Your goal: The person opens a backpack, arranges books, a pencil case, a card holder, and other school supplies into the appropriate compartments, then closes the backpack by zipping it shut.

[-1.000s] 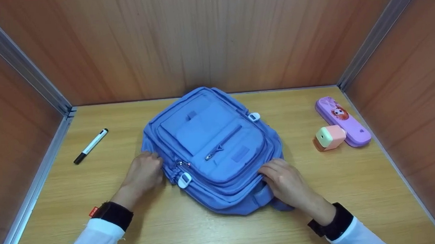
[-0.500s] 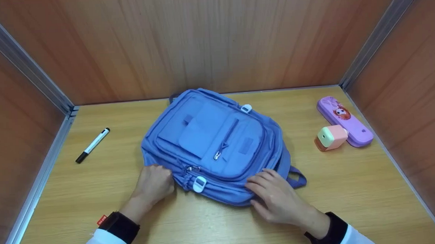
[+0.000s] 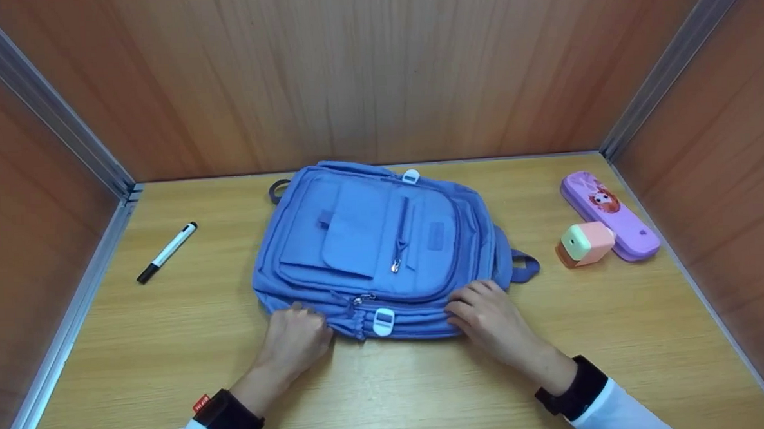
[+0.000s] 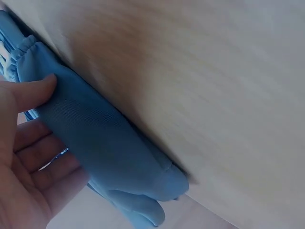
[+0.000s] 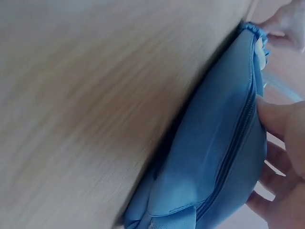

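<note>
Wrist views are cropping the blue backpack (image 3: 370,241)
Left and bottom edges are cutting it off; a pink-and-mint block (image 3: 591,241) is partly covering the purple case (image 3: 621,222); lettering on the red tag (image 3: 201,403) is looking unreadably small.

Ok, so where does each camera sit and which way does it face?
Head: worn on the head, facing forward and down at the backpack on the table; the left hand, right hand, black wristbands and white sleeves show.
Left wrist: worn on that wrist, looking at the backpack's side and the table; only the left hand shows.
Right wrist: worn on that wrist, looking at the backpack's edge with a zipper; the right hand shows, and part of the left at top right.
Shared: both wrist views show backpack and table.
</note>
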Action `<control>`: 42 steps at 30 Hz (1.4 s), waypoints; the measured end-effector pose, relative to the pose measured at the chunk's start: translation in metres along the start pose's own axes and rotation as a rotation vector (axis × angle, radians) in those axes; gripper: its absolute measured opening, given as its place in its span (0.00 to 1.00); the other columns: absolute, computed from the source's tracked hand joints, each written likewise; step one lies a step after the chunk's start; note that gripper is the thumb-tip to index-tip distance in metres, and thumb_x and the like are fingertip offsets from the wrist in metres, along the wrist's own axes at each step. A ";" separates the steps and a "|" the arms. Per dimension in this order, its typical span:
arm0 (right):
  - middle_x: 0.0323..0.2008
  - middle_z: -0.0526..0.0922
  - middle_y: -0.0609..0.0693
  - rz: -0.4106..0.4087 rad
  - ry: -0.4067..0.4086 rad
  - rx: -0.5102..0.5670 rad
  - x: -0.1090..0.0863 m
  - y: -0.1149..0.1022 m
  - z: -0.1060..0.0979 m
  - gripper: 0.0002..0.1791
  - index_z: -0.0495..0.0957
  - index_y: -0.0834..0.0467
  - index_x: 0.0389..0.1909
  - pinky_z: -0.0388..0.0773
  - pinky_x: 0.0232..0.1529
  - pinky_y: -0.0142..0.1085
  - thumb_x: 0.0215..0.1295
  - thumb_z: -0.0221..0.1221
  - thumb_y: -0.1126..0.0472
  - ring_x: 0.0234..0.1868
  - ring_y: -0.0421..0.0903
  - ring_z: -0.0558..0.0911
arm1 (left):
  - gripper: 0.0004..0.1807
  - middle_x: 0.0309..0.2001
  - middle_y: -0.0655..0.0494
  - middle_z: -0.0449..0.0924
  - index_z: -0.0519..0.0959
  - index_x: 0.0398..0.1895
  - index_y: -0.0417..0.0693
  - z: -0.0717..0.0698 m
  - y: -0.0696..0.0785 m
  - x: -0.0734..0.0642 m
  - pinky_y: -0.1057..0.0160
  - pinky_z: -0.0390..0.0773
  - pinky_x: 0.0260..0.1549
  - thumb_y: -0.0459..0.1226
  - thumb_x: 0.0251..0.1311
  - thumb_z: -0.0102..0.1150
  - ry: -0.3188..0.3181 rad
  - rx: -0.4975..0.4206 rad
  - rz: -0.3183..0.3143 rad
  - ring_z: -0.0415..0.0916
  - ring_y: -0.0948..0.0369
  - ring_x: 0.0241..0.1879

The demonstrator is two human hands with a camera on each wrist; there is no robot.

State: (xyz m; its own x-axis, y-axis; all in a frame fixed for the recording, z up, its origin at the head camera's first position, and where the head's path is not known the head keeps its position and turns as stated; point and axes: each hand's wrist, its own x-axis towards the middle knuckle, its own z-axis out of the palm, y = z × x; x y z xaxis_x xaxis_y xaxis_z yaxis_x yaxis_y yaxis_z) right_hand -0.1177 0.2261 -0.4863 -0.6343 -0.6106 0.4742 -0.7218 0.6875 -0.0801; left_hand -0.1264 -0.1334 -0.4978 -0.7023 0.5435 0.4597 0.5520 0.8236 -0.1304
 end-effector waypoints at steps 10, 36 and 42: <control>0.36 0.87 0.51 0.031 0.075 -0.012 0.010 0.028 0.013 0.08 0.87 0.59 0.35 0.79 0.42 0.44 0.55 0.75 0.70 0.41 0.52 0.83 | 0.12 0.18 0.54 0.72 0.70 0.13 0.47 0.001 0.023 -0.003 0.62 0.68 0.08 0.29 0.44 0.63 0.032 0.019 0.003 0.70 0.56 0.19; 0.30 0.85 0.46 0.062 -0.003 -0.047 0.087 -0.064 0.052 0.20 0.88 0.54 0.31 0.73 0.35 0.39 0.62 0.72 0.39 0.32 0.46 0.79 | 0.08 0.23 0.52 0.79 0.84 0.23 0.44 -0.001 0.032 -0.001 0.61 0.77 0.12 0.23 0.41 0.67 -0.028 0.024 -0.030 0.74 0.57 0.24; 0.24 0.81 0.46 0.095 0.038 -0.145 0.095 -0.073 0.066 0.23 0.87 0.54 0.25 0.68 0.28 0.37 0.63 0.70 0.37 0.26 0.45 0.75 | 0.07 0.22 0.53 0.76 0.82 0.20 0.45 -0.001 0.035 0.002 0.60 0.77 0.12 0.25 0.41 0.68 -0.041 0.053 -0.057 0.74 0.57 0.23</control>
State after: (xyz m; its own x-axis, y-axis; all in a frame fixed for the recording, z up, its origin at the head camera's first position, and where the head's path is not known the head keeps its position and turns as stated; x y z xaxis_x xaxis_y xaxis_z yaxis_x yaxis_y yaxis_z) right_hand -0.1438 0.0923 -0.4930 -0.6849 -0.5263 0.5038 -0.6093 0.7929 0.0000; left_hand -0.1078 -0.1037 -0.5010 -0.7505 0.5006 0.4314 0.4864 0.8604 -0.1522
